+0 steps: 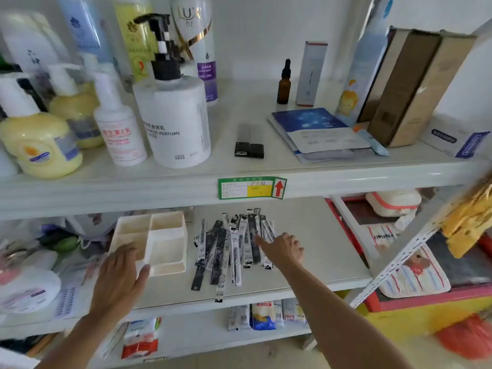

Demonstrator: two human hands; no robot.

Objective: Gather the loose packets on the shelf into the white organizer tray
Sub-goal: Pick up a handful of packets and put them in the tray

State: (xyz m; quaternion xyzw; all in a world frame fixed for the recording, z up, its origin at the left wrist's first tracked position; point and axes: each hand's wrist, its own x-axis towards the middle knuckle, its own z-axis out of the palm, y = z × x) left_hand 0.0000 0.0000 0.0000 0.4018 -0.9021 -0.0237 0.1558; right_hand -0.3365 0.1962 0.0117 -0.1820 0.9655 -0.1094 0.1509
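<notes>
Below the frame's centre, thin, light, likely slippery black-and-white plastic packets [231, 249] lay fanned; the right hand [283, 249] reached open-fingered, the left hand [119, 272] steadied the compartmented white plastic organizer tray [165, 251]; best pinched mid-length, bunched.

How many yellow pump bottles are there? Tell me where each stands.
2, upper shelf: front yellow bottle at the left edge, rear yellow bottle behind, to its right. Others may be hidden.

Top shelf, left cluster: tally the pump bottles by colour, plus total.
Yellow pump bottles: 2
White pump bottles: 2, one with a black pump
Total: 4
The tall bottles behind are not counted; their tops are out of view.
</notes>
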